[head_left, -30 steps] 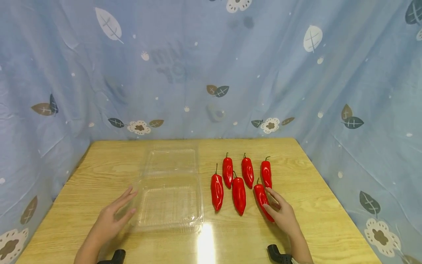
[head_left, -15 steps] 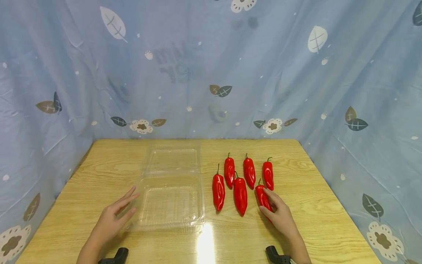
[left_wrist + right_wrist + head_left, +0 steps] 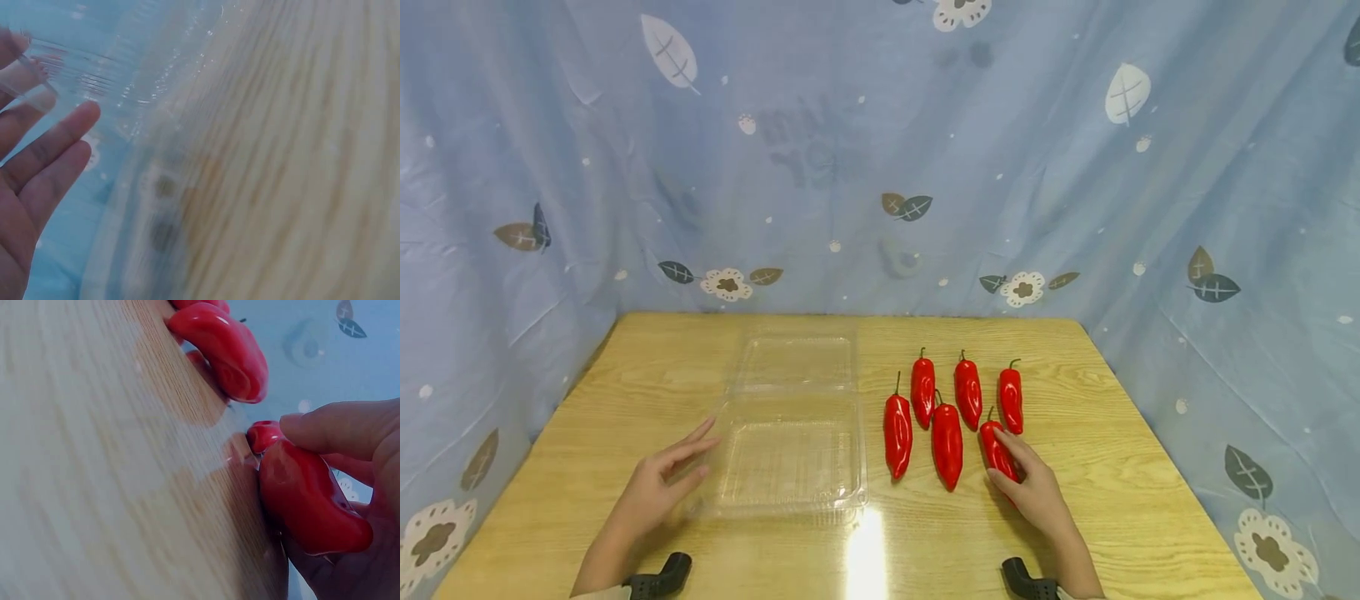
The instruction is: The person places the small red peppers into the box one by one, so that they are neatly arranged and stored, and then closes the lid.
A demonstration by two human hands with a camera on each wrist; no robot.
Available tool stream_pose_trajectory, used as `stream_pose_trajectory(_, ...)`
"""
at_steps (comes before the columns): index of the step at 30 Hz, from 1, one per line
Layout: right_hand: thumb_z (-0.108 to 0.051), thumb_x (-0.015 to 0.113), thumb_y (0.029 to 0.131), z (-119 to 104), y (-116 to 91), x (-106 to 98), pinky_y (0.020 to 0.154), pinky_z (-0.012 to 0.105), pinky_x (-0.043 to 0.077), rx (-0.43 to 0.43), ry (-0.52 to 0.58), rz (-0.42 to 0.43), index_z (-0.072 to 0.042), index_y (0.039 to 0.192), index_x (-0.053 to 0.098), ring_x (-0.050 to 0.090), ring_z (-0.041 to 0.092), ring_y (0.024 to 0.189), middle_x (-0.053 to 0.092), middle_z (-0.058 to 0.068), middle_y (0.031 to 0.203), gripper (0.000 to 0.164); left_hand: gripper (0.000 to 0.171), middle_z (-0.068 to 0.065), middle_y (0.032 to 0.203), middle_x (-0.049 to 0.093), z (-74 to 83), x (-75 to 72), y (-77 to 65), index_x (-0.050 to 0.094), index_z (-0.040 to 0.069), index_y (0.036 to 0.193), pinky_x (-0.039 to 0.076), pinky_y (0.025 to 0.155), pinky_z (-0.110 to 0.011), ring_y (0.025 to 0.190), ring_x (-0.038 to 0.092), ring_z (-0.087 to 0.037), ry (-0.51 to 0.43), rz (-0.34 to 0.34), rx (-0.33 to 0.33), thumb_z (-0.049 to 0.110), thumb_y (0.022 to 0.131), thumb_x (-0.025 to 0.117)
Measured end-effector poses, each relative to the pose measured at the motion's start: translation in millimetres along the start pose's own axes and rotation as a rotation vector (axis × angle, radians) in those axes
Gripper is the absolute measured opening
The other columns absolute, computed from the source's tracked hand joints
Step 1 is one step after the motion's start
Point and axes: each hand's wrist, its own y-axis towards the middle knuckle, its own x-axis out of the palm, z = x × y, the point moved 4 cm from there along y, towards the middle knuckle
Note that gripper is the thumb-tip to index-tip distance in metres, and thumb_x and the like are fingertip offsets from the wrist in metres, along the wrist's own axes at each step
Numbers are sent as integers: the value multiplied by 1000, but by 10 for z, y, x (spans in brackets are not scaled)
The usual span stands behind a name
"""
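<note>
A clear plastic clamshell box (image 3: 790, 458) lies opened flat, its lid half (image 3: 797, 362) toward the back. At the box's left edge is my left hand (image 3: 662, 483), its fingers extended and relaxed. In the left wrist view, clear plastic overlaps some of the fingertips (image 3: 87, 115). On the right, my right hand (image 3: 1037, 496) holds a red pepper (image 3: 996, 446), thumb on one side and fingers on the other. The right wrist view shows that pepper (image 3: 312, 500) close over the wood, with the thumb (image 3: 312, 428) against its upper part.
Several more red peppers lie between the box and my right hand, among them a near one (image 3: 947, 446), a left one (image 3: 897, 437) and a far right one (image 3: 1011, 400). A blue patterned curtain (image 3: 880, 167) borders the wooden table (image 3: 940, 550) at the back and sides.
My right hand has moved a little left and closed in around the nearest right pepper. My left hand keeps its place beside the box. The head view has shifted slightly.
</note>
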Motion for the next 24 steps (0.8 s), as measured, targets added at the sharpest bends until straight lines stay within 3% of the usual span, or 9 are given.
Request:
stream_pose_trajectory(8, -9, 70, 84, -10, -5, -3, 106, 59, 35, 3, -2, 25, -6, 140, 47, 35, 46, 133, 40, 25, 145, 60, 35, -24, 145, 39, -61, -36, 65, 57, -11, 122, 37, 99, -6, 130, 39, 6, 22, -24, -18, -10, 87, 58)
stream_pose_trajectory(12, -8, 70, 84, -2, -16, -5, 102, 55, 42, 8, 2, 45, -7, 139, 48, 43, 44, 129, 44, 23, 143, 59, 34, -28, 144, 38, -72, -28, 33, 57, -10, 122, 36, 99, -6, 130, 38, 7, 28, -24, -35, -9, 88, 58)
stream_pose_trajectory(14, -9, 70, 84, 9, -19, -6, 96, 47, 49, 26, 13, 51, -9, 139, 49, 49, 42, 124, 46, 22, 141, 59, 35, -29, 144, 37, -70, -22, 10, 57, -10, 123, 36, 99, -6, 131, 38, 6, 24, -19, -32, -10, 88, 58)
stream_pose_trajectory(19, -12, 69, 86, 54, -34, 2, 83, 24, 54, 83, 137, 35, -15, 141, 48, 57, 36, 114, 47, 20, 141, 59, 35, -23, 146, 38, -63, -8, -19, 56, -14, 121, 36, 100, -6, 132, 39, 3, -2, -2, 24, -15, 85, 57)
stream_pose_trajectory(24, -12, 68, 88, 65, -45, -8, 84, 19, 52, 90, 271, 20, -13, 142, 45, 55, 41, 118, 44, 23, 142, 59, 36, -18, 148, 39, -66, 4, -12, 56, -13, 121, 36, 100, -6, 132, 38, 3, -17, 6, 21, -15, 85, 57)
